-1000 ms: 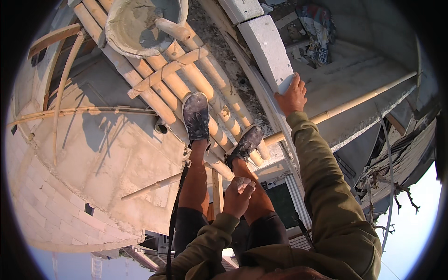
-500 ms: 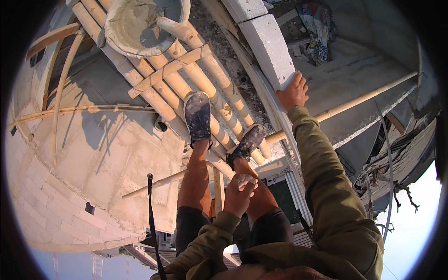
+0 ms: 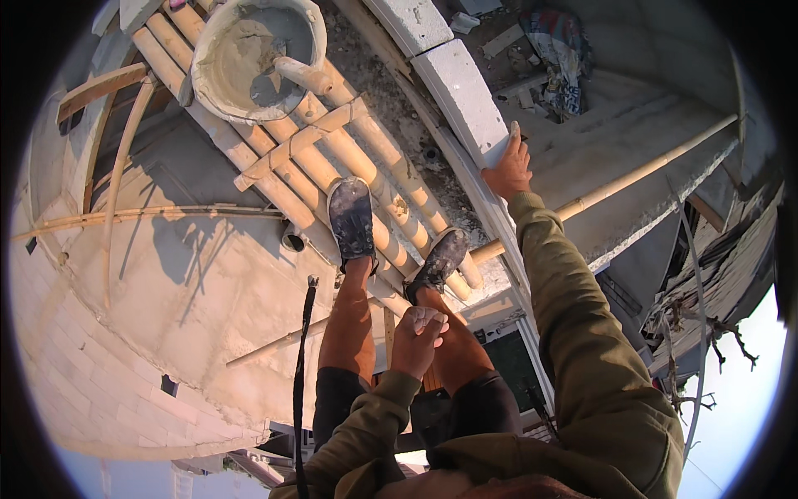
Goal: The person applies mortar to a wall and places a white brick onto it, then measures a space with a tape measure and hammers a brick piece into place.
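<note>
My right hand (image 3: pixel 509 170) rests against the near end of a white lightweight building block (image 3: pixel 465 98), fingers stretched out along its edge. That block lies end to end with another white block (image 3: pixel 411 23) on top of a narrow wall. My left hand (image 3: pixel 418 339) hangs in front of my right shin with its fingers curled in, and nothing shows in it. Ahead and to the left stands a round bucket (image 3: pixel 313 23) of wet grey mortar (image 3: pixel 241 51). A tool with a thick pale handle (image 3: pixel 303 75) leans in it, its lower end partly in the mortar.
My feet stand on a platform of bamboo poles (image 3: pixel 320 158) with a crosspiece (image 3: pixel 299 143) tied over it. A long bamboo pole (image 3: pixel 648 170) runs out to the right. Beyond the wall lies a crumpled sack (image 3: pixel 561 62). A concrete surface (image 3: pixel 216 291) lies below left.
My right hand has shifted slightly at the block's end, its fingers straighter and pointing farther forward. My left hand has moved a little to the left. The view has tilted slightly.
</note>
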The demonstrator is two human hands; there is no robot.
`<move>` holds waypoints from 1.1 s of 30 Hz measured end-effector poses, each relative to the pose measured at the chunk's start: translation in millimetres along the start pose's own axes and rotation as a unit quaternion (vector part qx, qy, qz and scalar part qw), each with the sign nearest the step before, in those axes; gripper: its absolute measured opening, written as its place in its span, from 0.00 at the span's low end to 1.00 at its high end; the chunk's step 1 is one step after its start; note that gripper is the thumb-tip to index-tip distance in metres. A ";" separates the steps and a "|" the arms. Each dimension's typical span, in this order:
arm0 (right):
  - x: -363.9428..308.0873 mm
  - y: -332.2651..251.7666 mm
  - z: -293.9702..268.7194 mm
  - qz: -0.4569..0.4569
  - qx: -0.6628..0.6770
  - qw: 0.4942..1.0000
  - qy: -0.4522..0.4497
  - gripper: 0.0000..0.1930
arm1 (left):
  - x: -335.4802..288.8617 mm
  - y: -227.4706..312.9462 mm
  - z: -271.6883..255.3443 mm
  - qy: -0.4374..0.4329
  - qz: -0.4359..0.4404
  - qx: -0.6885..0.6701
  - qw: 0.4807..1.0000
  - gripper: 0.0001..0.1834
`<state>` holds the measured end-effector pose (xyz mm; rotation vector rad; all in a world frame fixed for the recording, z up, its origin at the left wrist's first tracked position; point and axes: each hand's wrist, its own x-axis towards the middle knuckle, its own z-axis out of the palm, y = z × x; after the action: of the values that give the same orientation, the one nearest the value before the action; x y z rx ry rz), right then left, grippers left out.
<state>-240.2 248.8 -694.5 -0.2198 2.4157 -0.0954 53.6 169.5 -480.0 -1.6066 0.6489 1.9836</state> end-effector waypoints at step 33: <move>-21.2 -584.0 97.9 -0.422 0.108 0.889 -0.143 0.33 | 17.1 35.3 -12.9 0.018 0.151 -0.383 0.911 0.08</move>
<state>-82.7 -322.1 -679.8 -1.0858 1.8361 -0.6680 37.3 135.8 -497.4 -2.0715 0.1067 2.6514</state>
